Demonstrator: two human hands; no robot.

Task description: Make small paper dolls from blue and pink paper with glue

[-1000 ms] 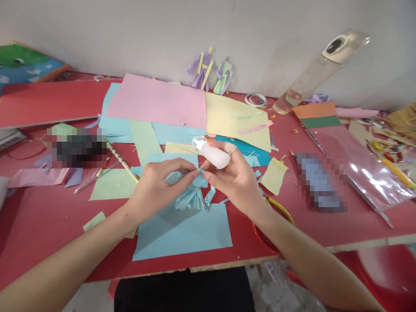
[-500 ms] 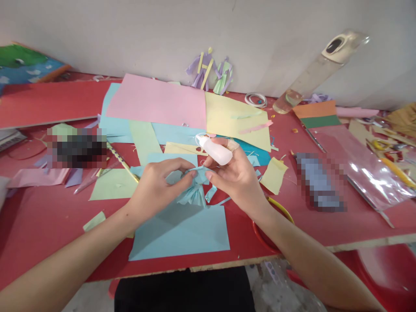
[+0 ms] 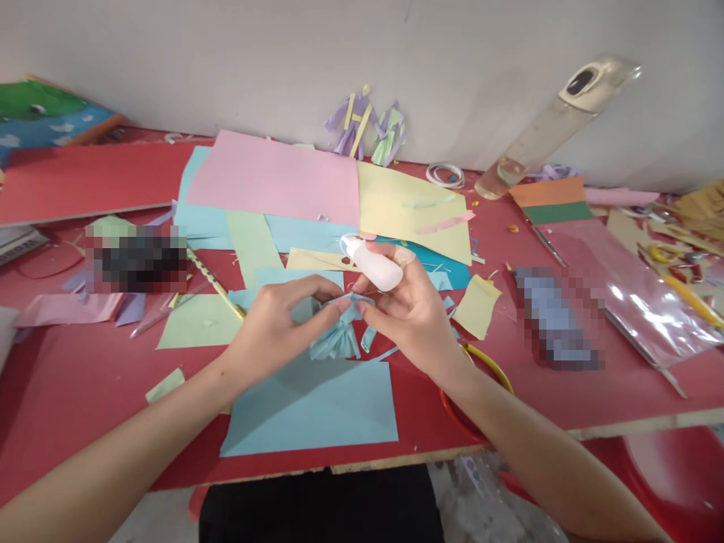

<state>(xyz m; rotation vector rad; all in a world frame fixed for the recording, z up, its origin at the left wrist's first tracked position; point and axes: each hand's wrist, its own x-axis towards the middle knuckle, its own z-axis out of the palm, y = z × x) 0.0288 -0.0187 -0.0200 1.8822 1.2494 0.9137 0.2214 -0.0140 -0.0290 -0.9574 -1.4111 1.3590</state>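
Observation:
My left hand (image 3: 271,324) and my right hand (image 3: 410,309) meet over the middle of the red table (image 3: 84,377). Both pinch the top of a small pleated light-blue paper piece (image 3: 339,335), which fans out downward just above the table. My right hand also grips a small white glue bottle (image 3: 372,264) between thumb and fingers, its nozzle pointing up and left. A light-blue paper sheet (image 3: 317,407) lies flat under the hands near the table's front edge.
Pink (image 3: 277,177), yellow (image 3: 407,207) and green (image 3: 249,241) paper sheets lie behind the hands. Paper figures (image 3: 367,124) lean on the wall. A clear bottle (image 3: 543,128) tilts at back right. A clear plastic sleeve (image 3: 627,294) and scraps lie right. A red-and-yellow ring (image 3: 486,369) sits under my right wrist.
My fingers have gathered the pleated blue piece tighter and turned it a little. The flat blue sheet has slid slightly left. The glue bottle has stayed in my right hand.

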